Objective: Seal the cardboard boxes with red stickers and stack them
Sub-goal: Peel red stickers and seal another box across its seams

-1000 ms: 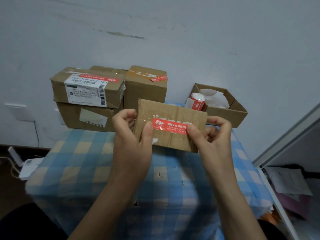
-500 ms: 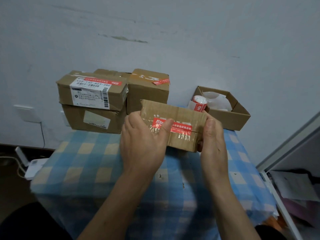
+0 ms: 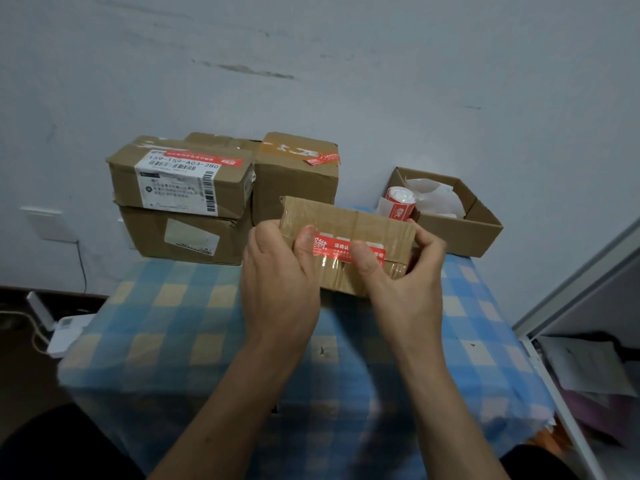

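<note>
A small flat cardboard box is held over the middle of the checked table, with a red sticker across its near seam. My left hand grips its left end, thumb on the sticker's left part. My right hand grips the right end, thumb pressing the sticker's middle. Behind on the left stand two stacked boxes, the upper one bearing a white label and a red sticker. Beside them stands a taller box with a red sticker lifting at its top edge.
An open cardboard tray at the back right holds a roll of red stickers and white paper. The blue checked tablecloth covers the table. A white shelf unit stands right; a white device with cables lies on the floor left.
The box has tipped away so its stickered seam faces up more. Both thumbs slid along the sticker; my right thumb moved from the box's end onto the sticker's middle.
</note>
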